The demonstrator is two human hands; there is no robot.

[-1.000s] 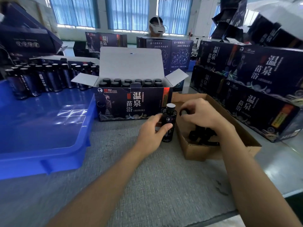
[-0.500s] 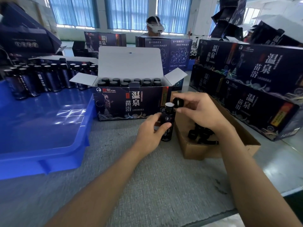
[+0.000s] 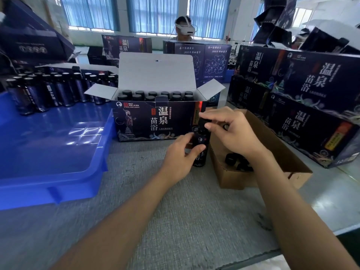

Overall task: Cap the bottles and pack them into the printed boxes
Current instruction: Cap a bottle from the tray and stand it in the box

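Bright, even daylight, wide-angle view.
Backlit from curtained windows [image 3: 152, 14] far beyond the left hand [image 3: 180, 154]; white glare on the blue tray [image 3: 58, 145] left of it; bowed, softly blurred edges; faint shadows.

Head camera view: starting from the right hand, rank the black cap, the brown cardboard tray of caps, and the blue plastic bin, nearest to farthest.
1. Black cap: pinched in the right hand, atop the bottle.
2. Brown cardboard tray: directly beneath that hand.
3. Blue plastic bin: far left.
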